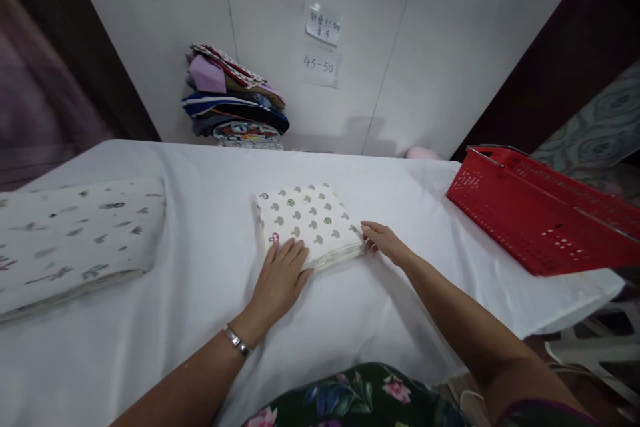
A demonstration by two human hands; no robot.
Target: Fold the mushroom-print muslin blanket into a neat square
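A folded white cloth (309, 217) with a grey mushroom print and a few green and red ones lies in the middle of the white-covered table (210, 227). My left hand (281, 280) rests flat on its near left corner, fingers stretched out and palm down. At the cloth's right corner, my right hand (385, 241) touches the edge with its fingertips, the fingers loosely apart. Several layers show along the near edge of the cloth. A silver bracelet (237, 340) circles my left wrist.
A larger folded white cloth with a plant print (85, 240) lies at the left. Against the wall rises a stack of folded fabrics (235, 103). A red plastic basket (540, 213) stands at the right edge. Paper notes (323, 47) hang on the wall.
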